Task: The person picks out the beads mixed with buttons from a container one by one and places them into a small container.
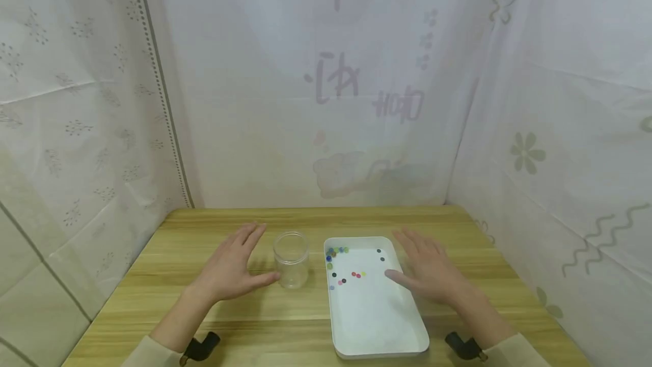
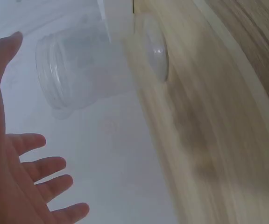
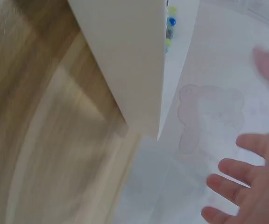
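A clear, empty-looking jar [image 1: 291, 268] stands upright on the wooden table, its open rim facing up. My left hand [image 1: 231, 268] is held just left of it, fingers spread and holding nothing; in the left wrist view a gap shows between the fingers and the jar [image 2: 92, 65]. Right of the jar lies a white tray [image 1: 377, 321] with several small colored glass beads [image 1: 340, 251], mostly along its left side and far left corner. My right hand [image 1: 428, 268] hovers at the tray's right edge, fingers extended, with nothing in it. Its thumb [image 1: 399, 278] reaches over the tray.
The wood-grained table [image 1: 275, 333] ends at a pale printed curtain [image 1: 244, 129] behind, with more curtains at both sides. Two dark beads [image 1: 380, 255] lie apart at the tray's far right. A black wrist mount [image 1: 202, 347] sticks out by each sleeve.
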`<control>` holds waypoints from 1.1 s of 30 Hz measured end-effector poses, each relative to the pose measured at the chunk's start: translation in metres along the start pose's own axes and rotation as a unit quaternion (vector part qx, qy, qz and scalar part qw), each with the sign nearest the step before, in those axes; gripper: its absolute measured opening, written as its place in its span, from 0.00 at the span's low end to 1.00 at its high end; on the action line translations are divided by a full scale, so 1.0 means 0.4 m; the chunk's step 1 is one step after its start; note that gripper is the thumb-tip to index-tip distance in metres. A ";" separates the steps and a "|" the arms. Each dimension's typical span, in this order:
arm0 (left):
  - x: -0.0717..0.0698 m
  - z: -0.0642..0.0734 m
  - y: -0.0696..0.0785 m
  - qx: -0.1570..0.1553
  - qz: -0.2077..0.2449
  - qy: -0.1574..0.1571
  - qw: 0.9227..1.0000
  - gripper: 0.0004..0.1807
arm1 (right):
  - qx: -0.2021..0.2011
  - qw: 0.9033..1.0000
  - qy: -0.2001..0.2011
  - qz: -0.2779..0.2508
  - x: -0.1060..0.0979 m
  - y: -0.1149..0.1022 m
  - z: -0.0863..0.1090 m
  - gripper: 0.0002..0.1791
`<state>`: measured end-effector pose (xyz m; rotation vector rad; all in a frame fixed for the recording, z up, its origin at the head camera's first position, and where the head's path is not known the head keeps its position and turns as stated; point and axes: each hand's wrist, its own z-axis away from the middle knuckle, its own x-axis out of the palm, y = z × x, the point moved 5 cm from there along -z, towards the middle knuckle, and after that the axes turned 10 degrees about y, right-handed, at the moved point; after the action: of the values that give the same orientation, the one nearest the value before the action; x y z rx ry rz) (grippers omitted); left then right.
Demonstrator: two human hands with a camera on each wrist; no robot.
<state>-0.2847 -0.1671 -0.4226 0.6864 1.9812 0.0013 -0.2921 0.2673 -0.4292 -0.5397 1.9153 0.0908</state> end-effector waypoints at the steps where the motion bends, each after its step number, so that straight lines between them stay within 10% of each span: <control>1: 0.002 -0.002 0.002 -0.001 0.007 0.002 1.000 0.60 | 0.008 1.000 0.002 -0.007 0.003 0.003 -0.002 0.47; 7: 0.031 -0.021 0.003 -0.058 0.111 -0.005 0.992 0.51 | 0.056 0.993 0.035 -0.098 -0.002 0.001 -0.014 0.31; 17: 0.105 -0.067 0.019 -0.091 0.312 -0.010 0.946 0.40 | 0.047 0.989 0.059 -0.128 -0.011 -0.028 -0.020 0.23; 33: 0.178 -0.100 0.027 -0.114 0.372 -0.015 0.921 0.39 | 0.056 0.991 0.046 -0.111 -0.002 -0.034 -0.011 0.25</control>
<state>-0.3367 -0.1134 -0.4576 1.2286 1.5470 0.6648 -0.2901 0.2541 -0.4240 -0.6863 1.9227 -0.1874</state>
